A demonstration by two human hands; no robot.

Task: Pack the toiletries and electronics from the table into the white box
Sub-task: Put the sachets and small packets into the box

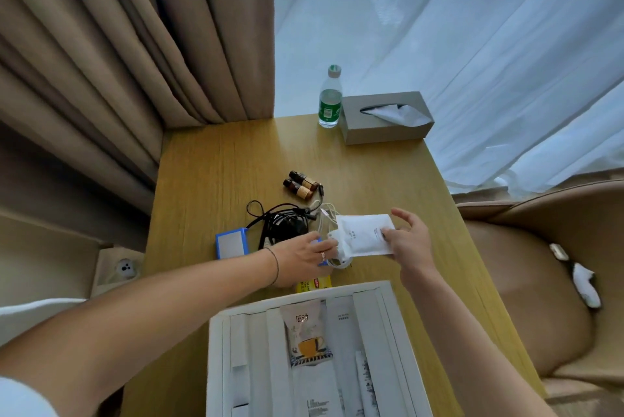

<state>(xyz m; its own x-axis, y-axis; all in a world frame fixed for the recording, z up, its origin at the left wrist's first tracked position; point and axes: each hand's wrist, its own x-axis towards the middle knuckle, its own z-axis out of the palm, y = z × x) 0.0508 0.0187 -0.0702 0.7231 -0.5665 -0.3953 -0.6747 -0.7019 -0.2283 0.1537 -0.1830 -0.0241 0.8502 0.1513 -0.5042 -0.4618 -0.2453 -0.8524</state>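
Head view shows a wooden table (209, 180) with the white box (216, 366) at its near edge. That box is already partly filled with white packets and a coffee sachet (305, 332).

Past the box, in the middle of the table, lie the things not packed yet. On the left is a blue box (231, 243). Next to it is a tangle of black cables (280, 222). Farther back are two small brown bottles (301, 184). A yellow packet (312, 282) peeks out just past the box's far rim.

Next comes the white packet (363, 235). It is held up over the table, right of the cables, and its long side runs left to right. The box lies straight back toward the person from it, so I think the coming move is a short pull to the near side.

The right hand (407, 241) pinches the packet's right end between thumb and fingers. The left hand (305, 256) reaches in from the left and touches the packet's left end, where a white cable (332, 219) is bunched. I cannot tell if it is gripping the packet, the cable, or both. The right hand has the surer hold, so it looks best placed to carry the packet.
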